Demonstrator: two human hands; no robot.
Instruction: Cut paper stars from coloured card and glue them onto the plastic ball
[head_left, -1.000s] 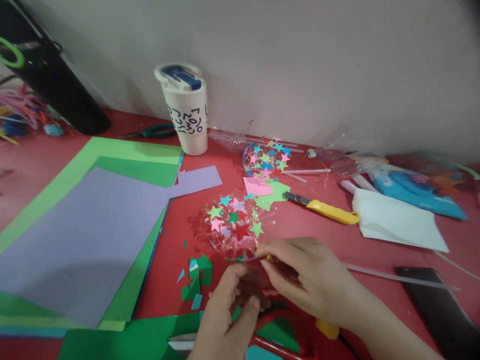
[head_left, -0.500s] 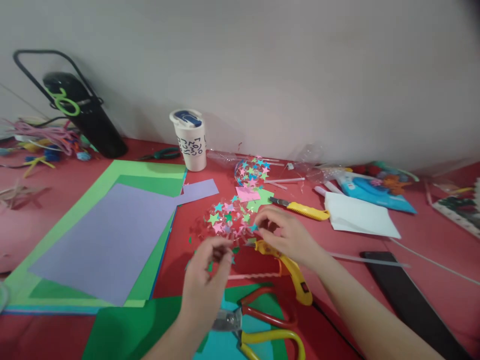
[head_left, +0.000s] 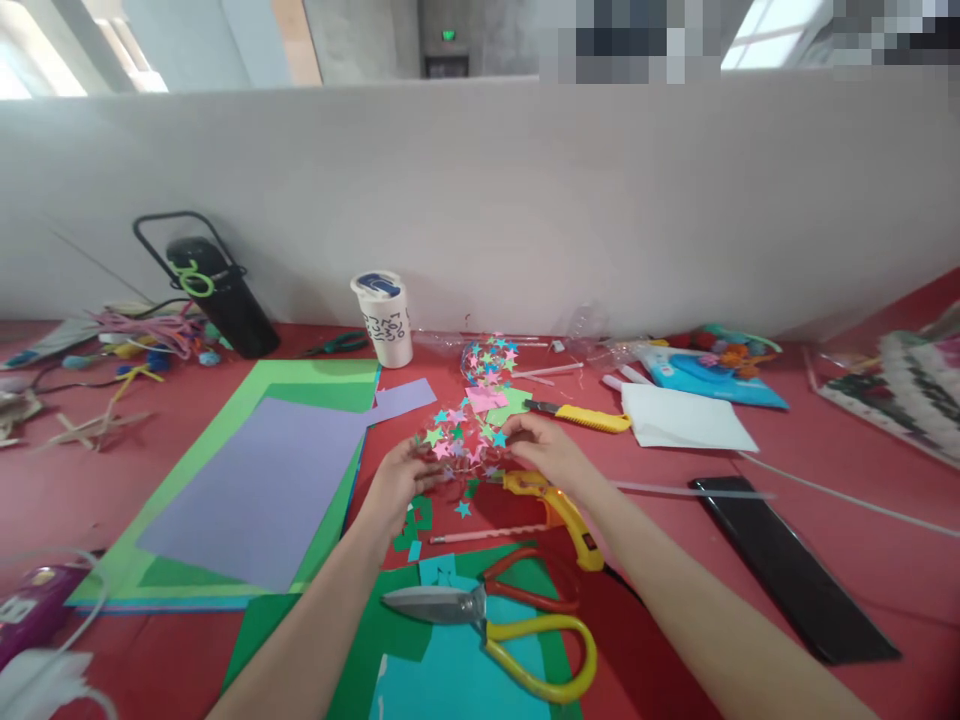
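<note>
1. The star-covered clear piece (head_left: 457, 434) sits on the worktop (head_left: 847, 550) between both hands.
2. Left hand (head_left: 396, 484) is at its left side; I cannot tell its grip.
3. Right hand (head_left: 549, 450) is opposite, grip likewise unclear.

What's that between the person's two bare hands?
The head view shows a rounded, see-through piece covered with multicoloured stars between the left hand and the right hand.
</note>
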